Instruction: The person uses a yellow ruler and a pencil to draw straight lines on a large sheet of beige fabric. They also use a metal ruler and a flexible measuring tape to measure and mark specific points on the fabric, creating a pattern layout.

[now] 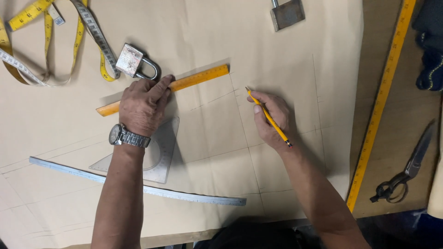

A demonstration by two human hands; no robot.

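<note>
A wooden worktop (406,152) seen from above, most of it covered by a large sheet of tan pattern paper (207,41) that carries several thin pencilled lines. The left hand (143,106) lies flat on a short orange ruler (198,77), fingers pressed together and bearing down on its middle, so that the ruler sits slanted across the paper with its right end free. A metal wristwatch (124,136) is on that wrist. The right hand (272,117) pinches a yellow pencil (267,117) between thumb and forefinger; the point rests on or just above the paper, just right of the ruler's free end and apart from it.

Beneath the left forearm lies a clear plastic set square (161,157), and nearer the viewer a long, gently curved metal rule (184,194). A padlock (136,62) rests just above the left hand, and a second padlock (287,13) sits at the top edge; both appear to weigh the sheet down. A yellow tape measure (50,32) coils at the upper left. On the bare wood to the right lie a long yellow straight rule (378,106) and a pair of dark shears (406,170).

Judged from the sheet, drafting is partly done: vertical and slanted construction lines are already drawn, the outline is not closed, and the paper is uncut.
</note>
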